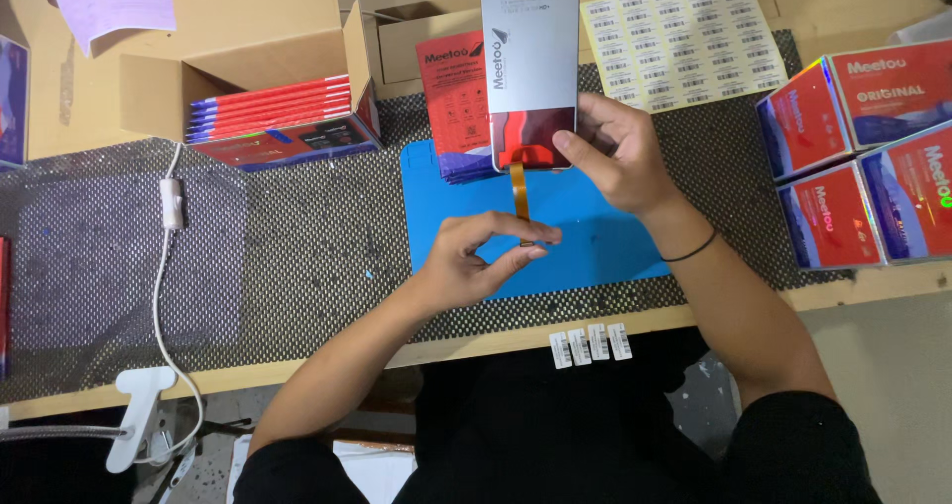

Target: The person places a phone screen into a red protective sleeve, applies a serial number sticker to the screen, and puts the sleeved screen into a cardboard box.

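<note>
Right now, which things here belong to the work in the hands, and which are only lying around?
In hand:
- grey panel, held by right hand
- orange ribbon strip, pinched by left hand
- blue mat beneath

Lying about:
- label sheet
- open carton of red boxes
- stacked boxes
- white cable
- small labels on the table edge

Mat [595, 236] between open carton [248, 58] and boxes [863, 157]

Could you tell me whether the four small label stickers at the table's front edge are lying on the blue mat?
No, the four small label stickers lie on the bare wooden table edge, nearer the person than the blue mat.
</note>
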